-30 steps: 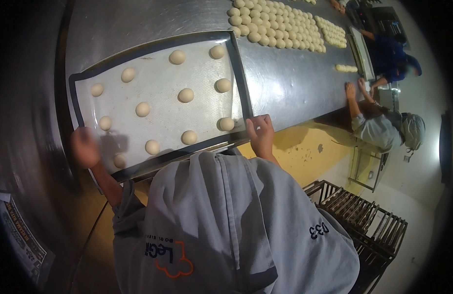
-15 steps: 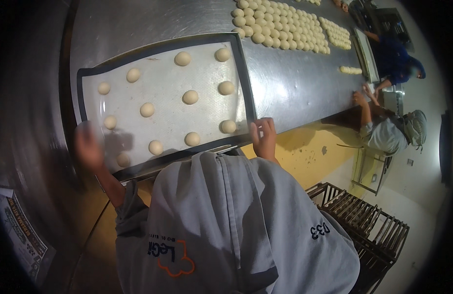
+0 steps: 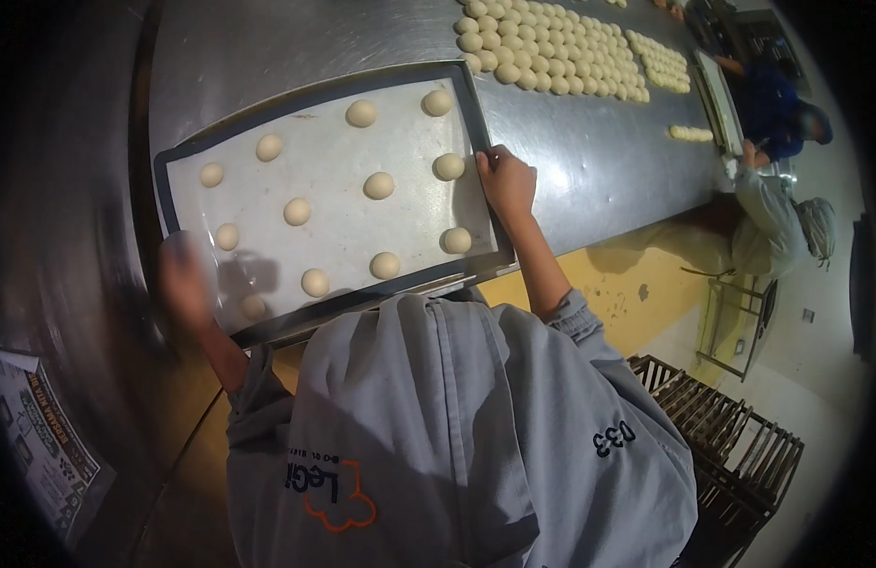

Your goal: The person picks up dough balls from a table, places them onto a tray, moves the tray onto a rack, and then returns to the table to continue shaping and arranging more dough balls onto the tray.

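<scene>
A dark-rimmed baking tray (image 3: 315,102) lies on the metal table in front of me, lined with a pale sheet (image 3: 334,151). Several round dough balls (image 3: 378,186) sit on the sheet in spaced rows. At the tray's right side, my right hand (image 3: 510,182) is closed over the rim, fingertips on the edge. My left hand (image 3: 186,284) is beside the tray's left edge, near the front corner. Motion smears it, so its fingers cannot be made out. A shadow falls across the dough ball (image 3: 253,307) in the near left corner.
The metal table (image 3: 599,170) runs off to the right. Many dough balls (image 3: 542,47) stand in tight rows at the back, with a smaller batch (image 3: 663,62) beyond. Two people work at the far right. A slatted rack (image 3: 722,426) stands on the floor at right.
My right hand has moved up from the tray's near right corner to the middle of its right rim and closed there. The left hand stays by the left edge, blurred in both frames.
</scene>
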Demonstrator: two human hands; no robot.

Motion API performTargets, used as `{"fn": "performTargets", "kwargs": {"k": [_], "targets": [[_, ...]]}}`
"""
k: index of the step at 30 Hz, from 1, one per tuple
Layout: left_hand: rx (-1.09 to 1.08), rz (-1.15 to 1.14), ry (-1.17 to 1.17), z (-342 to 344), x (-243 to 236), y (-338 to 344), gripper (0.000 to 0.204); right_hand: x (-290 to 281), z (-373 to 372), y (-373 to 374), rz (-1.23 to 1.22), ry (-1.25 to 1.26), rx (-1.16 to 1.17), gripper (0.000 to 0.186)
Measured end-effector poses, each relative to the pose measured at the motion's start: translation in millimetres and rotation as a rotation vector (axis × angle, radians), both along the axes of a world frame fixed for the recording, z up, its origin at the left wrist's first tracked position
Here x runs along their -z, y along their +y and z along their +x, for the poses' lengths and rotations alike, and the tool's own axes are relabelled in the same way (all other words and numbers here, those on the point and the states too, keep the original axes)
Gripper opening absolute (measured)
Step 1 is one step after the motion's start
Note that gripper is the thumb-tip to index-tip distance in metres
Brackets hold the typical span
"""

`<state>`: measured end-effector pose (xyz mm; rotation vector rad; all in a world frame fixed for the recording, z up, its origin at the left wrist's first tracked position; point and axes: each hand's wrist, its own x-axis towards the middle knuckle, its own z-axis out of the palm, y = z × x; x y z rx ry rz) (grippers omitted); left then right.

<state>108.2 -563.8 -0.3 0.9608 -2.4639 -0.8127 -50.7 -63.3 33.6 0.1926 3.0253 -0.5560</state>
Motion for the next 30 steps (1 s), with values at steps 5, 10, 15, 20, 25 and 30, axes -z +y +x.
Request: {"fn": "performTargets", "kwargs": {"k": [5, 10, 15, 20, 25, 30], "targets": [[0.005, -0.093, -0.055, 0, -12, 8, 0.029, 26, -5, 14, -0.227, 0.320, -0.065, 0.022], [-0.039, -0.013, -0.005, 3, -9, 7, 0.030, 27, 0, 13, -0.394, 0.390, -0.081, 0.016], [-0.019, -0.078, 0.031, 1, -10, 9, 0.030, 23, 2, 12, -0.436, 0.375, -0.047, 0.017], [-0.019, -0.114, 0.004, 0, -7, 7, 0.029, 24, 2, 17, -0.453, 0.364, -0.002, 0.018], [0.014, -0.050, -0.031, -1, -1, 5, 0.030, 22, -2, 20, -0.445, 0.297, 0.046, 0.019], [-0.069, -0.180, -0.082, -1, 2, 5, 0.032, 25, -3, 24, -0.469, 0.300, 0.025, 0.019]]}}
